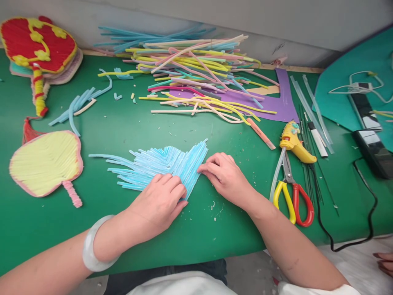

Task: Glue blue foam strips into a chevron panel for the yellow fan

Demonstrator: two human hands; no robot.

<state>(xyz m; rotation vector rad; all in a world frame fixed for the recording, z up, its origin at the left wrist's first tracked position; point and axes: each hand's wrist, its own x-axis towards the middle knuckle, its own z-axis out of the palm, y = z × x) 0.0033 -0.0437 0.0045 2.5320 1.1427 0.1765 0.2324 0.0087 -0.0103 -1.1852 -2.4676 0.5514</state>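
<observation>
A flat piece made of light blue strips, laid in a V pattern, lies on the green table in front of me. My left hand rests on its lower edge, fingers curled and pressed down on the strips. My right hand touches the right edge of the same piece, fingertips pinched against the strip ends. A pale bangle sits on my left wrist.
A pile of coloured strips and a purple sheet lie behind. A yellow glue gun and red-yellow scissors lie at right, with a black cable. A yellow fan shape and a red fan lie left.
</observation>
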